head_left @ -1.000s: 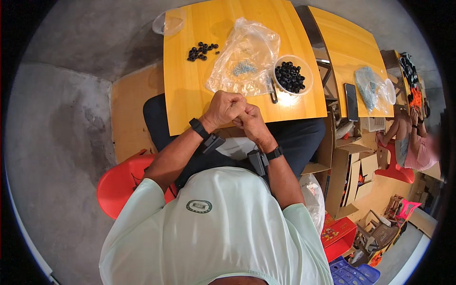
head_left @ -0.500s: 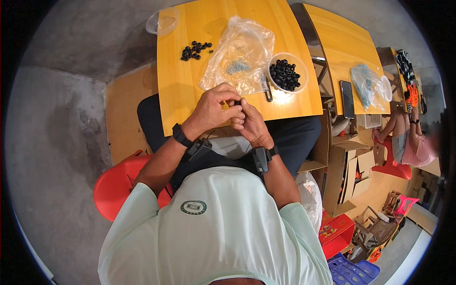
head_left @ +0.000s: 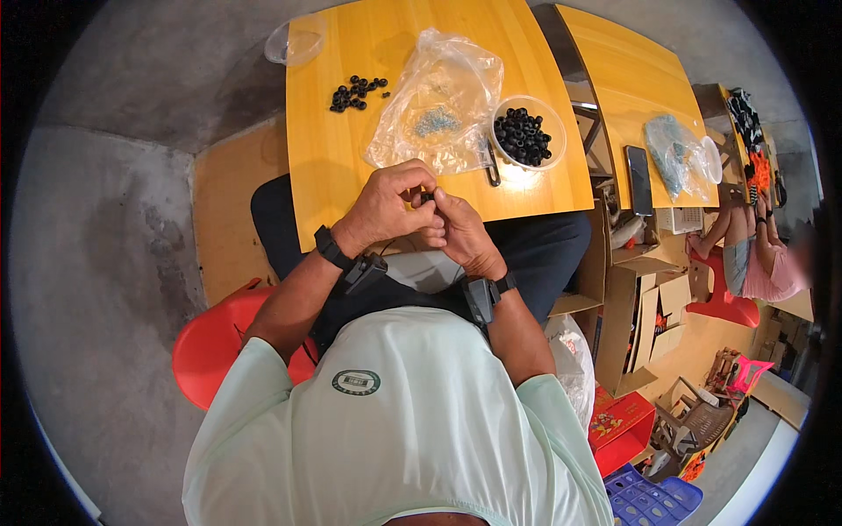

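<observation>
My left hand [head_left: 388,203] and my right hand [head_left: 463,231] meet just over the near edge of the yellow table. Between their fingertips is a small black ring-like part [head_left: 426,197], pinched from both sides and partly hidden by the fingers. Beyond the hands lies a clear plastic bag [head_left: 399,131] with a heap of tiny silvery pieces [head_left: 437,121] on it. To its right, a clear round tub [head_left: 561,145] holds many black parts [head_left: 521,133] of the same look. Several more black parts [head_left: 355,92] lie loose at the left. A slim black tool [head_left: 492,165] rests beside the tub.
An empty-looking clear container [head_left: 303,41] sits at the far left table corner. On a second yellow table [head_left: 623,66] to the right are a phone [head_left: 639,180] and a bag [head_left: 674,153]. Cardboard boxes [head_left: 627,324] stand below it. Another person [head_left: 763,263] sits far right.
The fingers have shifted slightly around the black part, and both hands have moved a little to the left. The things on the table stay as they were.
</observation>
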A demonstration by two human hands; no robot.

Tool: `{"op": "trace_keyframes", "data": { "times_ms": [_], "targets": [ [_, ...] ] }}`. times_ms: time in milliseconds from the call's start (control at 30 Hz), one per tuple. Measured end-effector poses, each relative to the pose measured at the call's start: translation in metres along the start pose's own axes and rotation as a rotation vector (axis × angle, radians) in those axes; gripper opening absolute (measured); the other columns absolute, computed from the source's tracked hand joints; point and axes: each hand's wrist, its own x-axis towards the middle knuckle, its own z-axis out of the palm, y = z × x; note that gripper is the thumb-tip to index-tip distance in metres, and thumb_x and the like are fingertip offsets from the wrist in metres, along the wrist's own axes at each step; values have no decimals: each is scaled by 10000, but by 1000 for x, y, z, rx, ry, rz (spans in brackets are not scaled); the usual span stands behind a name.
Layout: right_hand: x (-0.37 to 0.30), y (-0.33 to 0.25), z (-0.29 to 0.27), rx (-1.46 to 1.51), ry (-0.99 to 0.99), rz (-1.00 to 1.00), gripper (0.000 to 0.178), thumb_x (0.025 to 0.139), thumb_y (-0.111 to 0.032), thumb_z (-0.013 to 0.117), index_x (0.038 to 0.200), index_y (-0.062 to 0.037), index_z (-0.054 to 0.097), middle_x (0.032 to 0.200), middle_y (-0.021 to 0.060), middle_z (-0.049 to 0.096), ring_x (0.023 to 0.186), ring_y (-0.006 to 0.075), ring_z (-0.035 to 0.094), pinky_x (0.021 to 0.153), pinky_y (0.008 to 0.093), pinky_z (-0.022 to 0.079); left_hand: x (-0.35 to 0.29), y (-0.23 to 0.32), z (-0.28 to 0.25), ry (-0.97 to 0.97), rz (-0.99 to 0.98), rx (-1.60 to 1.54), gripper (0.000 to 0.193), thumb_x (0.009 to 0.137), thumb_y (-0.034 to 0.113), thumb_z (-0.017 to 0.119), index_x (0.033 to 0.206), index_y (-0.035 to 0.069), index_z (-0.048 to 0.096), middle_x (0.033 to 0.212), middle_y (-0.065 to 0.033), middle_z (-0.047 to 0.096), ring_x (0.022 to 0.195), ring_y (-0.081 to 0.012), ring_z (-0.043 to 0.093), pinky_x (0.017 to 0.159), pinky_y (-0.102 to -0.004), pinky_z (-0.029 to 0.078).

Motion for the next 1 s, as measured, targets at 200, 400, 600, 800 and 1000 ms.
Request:
{"op": "trace_keyframes", "data": {
  "times_ms": [200,400,600,800,1000],
  "targets": [
    [-2,-2,0,-133,-20,19,354,1028,-414,505,1064,-68,569,694,-66,363,577,46,304,490,188,256,1,5,-3,-50,61,36,146,731,13,713,830,8,606,805,-59,611,635,-132,582,590,-260,487],
    [-8,-6,0,-156,-38,35,353,1022,-423,514,1059,-76,569,696,-65,375,574,49,312,487,191,255,0,13,-7,-145,6,18,156,719,-38,664,852,-3,591,843,-79,614,748,-156,597,706,-280,505],
    [-4,6,-5,-106,-1,65,355,1023,-426,507,1048,-79,576,693,-62,388,570,50,323,491,194,253,-1,1,-6,-57,150,101,164,686,-18,669,836,-3,605,855,-106,636,784,-217,631,746,-314,516],
    [1,10,0,-196,38,-35,341,1030,-400,495,1038,-70,583,711,-52,428,580,57,337,498,200,262,-1,0,-6,-34,156,93,125,710,-19,658,824,1,612,862,-89,643,759,-179,617,713,-290,506],
    [2,11,6,-118,50,-98,335,1043,-378,465,1062,-65,583,721,-57,429,593,57,336,502,194,267,-4,1,0,-13,-4,-91,65,778,-24,635,840,-12,625,896,-59,645,716,-80,542,619,-219,446]
  ]
}}
